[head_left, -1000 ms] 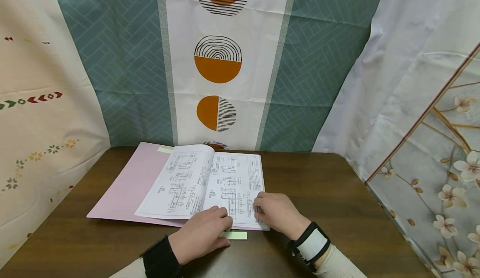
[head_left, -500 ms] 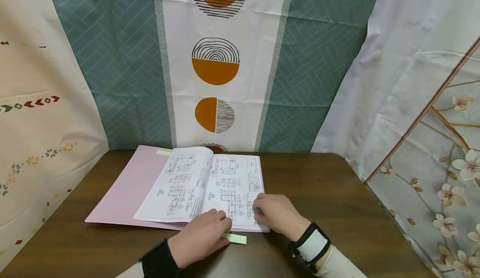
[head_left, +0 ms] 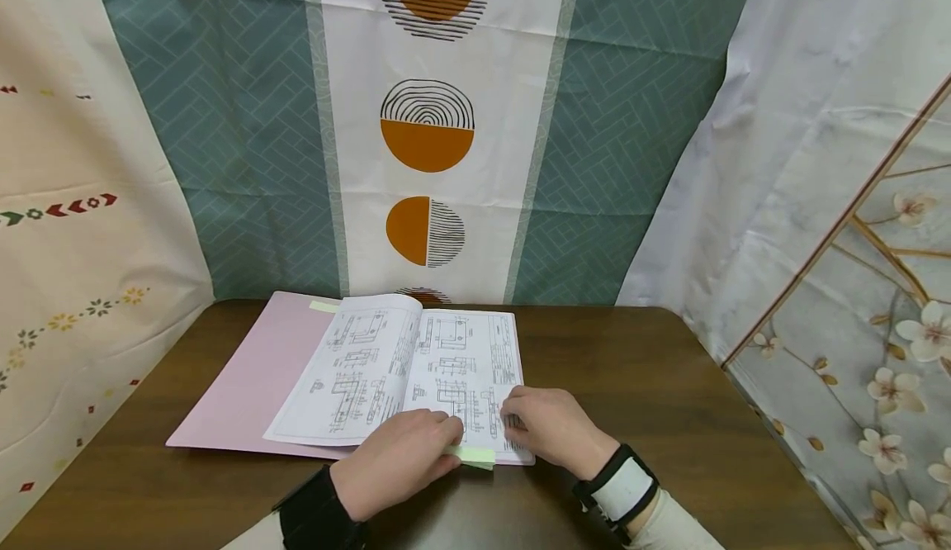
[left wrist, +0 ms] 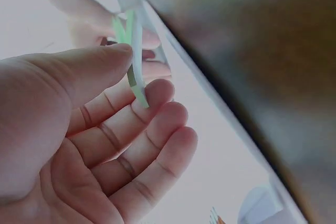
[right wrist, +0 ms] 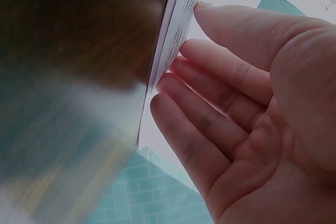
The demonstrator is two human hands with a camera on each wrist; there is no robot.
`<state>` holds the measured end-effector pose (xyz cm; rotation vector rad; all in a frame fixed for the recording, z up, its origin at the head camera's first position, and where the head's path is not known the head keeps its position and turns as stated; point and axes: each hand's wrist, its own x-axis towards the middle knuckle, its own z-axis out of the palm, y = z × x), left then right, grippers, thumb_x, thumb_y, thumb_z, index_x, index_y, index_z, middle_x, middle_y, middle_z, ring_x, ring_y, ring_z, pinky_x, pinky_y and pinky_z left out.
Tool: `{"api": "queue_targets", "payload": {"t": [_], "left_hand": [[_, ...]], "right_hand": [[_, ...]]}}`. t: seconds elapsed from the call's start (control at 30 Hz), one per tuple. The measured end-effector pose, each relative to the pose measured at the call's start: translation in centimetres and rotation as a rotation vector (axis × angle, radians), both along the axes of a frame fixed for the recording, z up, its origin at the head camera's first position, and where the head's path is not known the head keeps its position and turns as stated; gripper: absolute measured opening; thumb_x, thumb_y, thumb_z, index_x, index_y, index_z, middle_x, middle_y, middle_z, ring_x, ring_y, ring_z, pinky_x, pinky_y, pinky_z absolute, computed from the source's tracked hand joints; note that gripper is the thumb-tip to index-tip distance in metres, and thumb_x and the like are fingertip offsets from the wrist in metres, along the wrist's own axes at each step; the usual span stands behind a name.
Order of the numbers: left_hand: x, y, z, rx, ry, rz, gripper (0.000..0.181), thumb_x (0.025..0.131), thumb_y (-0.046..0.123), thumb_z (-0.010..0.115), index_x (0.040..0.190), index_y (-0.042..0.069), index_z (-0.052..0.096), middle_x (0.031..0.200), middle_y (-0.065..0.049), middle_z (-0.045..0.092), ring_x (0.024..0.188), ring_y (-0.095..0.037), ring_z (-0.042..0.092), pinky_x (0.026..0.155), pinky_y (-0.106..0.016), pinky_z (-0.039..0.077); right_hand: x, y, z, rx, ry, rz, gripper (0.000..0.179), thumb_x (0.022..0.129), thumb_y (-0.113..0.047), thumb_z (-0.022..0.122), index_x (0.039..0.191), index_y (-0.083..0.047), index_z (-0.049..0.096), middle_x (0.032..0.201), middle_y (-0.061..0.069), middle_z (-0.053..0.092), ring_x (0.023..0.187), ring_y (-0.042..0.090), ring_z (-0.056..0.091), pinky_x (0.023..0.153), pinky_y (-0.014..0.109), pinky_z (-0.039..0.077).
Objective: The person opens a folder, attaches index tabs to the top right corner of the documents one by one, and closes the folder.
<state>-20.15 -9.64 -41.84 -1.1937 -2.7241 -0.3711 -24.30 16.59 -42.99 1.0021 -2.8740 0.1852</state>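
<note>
A white booklet (head_left: 464, 331) printed with technical drawings lies open on a pink folder (head_left: 241, 385). At the lower edge of its right page, my left hand (head_left: 401, 461) pinches a pale green sticky note (head_left: 477, 454) between thumb and fingers. The left wrist view shows the note (left wrist: 139, 94) bent, with the thumb on one side and fingertips on the other. My right hand (head_left: 553, 428) rests at the page's lower right edge. Its thumb touches the printed side while the loosely bent fingers lie along the edge, as the right wrist view shows.
A second pale green strip (head_left: 324, 306) sticks at the folder's top edge. The brown wooden table (head_left: 594, 352) extends to both sides. Behind it hangs a patterned teal and white cloth (head_left: 253, 120), with a floral cloth (head_left: 854, 352) on the right.
The left hand has raised the sticky note from below the booklet's lower edge up onto that edge, where it overlaps the page. The right hand stays in place.
</note>
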Motion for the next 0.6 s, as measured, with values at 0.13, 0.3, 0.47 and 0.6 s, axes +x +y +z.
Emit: {"api": "queue_targets", "payload": {"t": [0.13, 0.3, 0.47, 0.6], "left_hand": [[-0.4, 0.3, 0.7, 0.002, 0.015, 0.009, 0.025, 0.098, 0.024, 0.088, 0.096, 0.016, 0.065, 0.077, 0.012, 0.052, 0.070, -0.007, 0.046, 0.066, -0.027, 0.045], [-0.7, 0.5, 1.3, -0.004, 0.070, 0.042, 0.025, 0.098, 0.025, 0.088, 0.092, 0.016, 0.065, 0.074, 0.010, 0.053, 0.068, -0.010, 0.050, 0.063, -0.028, 0.045], [-1.0, 0.1, 1.4, -0.001, 0.118, 0.076, 0.024, 0.098, 0.026, 0.087, 0.093, 0.015, 0.066, 0.077, 0.008, 0.059, 0.069, -0.010, 0.054, 0.063, -0.029, 0.048], [-1.2, -0.3, 1.4, 0.000, 0.128, 0.105, 0.024, 0.097, 0.026, 0.088, 0.095, 0.014, 0.067, 0.079, 0.007, 0.061, 0.070, -0.010, 0.053, 0.063, -0.029, 0.049]], "right_hand": [[-0.1, 0.0, -0.1, 0.006, 0.007, 0.009, 0.016, 0.094, -0.023, 0.091, 0.105, -0.016, 0.080, 0.093, -0.006, 0.068, 0.070, 0.007, 0.050, 0.064, 0.026, 0.044], [-0.2, 0.2, 0.0, -0.006, -0.006, 0.024, 0.017, 0.095, -0.022, 0.090, 0.106, -0.015, 0.081, 0.096, -0.006, 0.070, 0.073, 0.006, 0.052, 0.066, 0.026, 0.048], [-0.1, 0.2, 0.9, -0.047, -0.017, 0.035, 0.017, 0.096, -0.019, 0.089, 0.111, -0.014, 0.082, 0.104, -0.005, 0.075, 0.082, 0.006, 0.059, 0.075, 0.029, 0.056], [0.0, -0.2, 2.0, -0.080, -0.012, 0.044, 0.030, 0.093, -0.018, 0.091, 0.120, -0.011, 0.081, 0.117, 0.000, 0.078, 0.101, 0.014, 0.072, 0.090, 0.038, 0.062]]}}
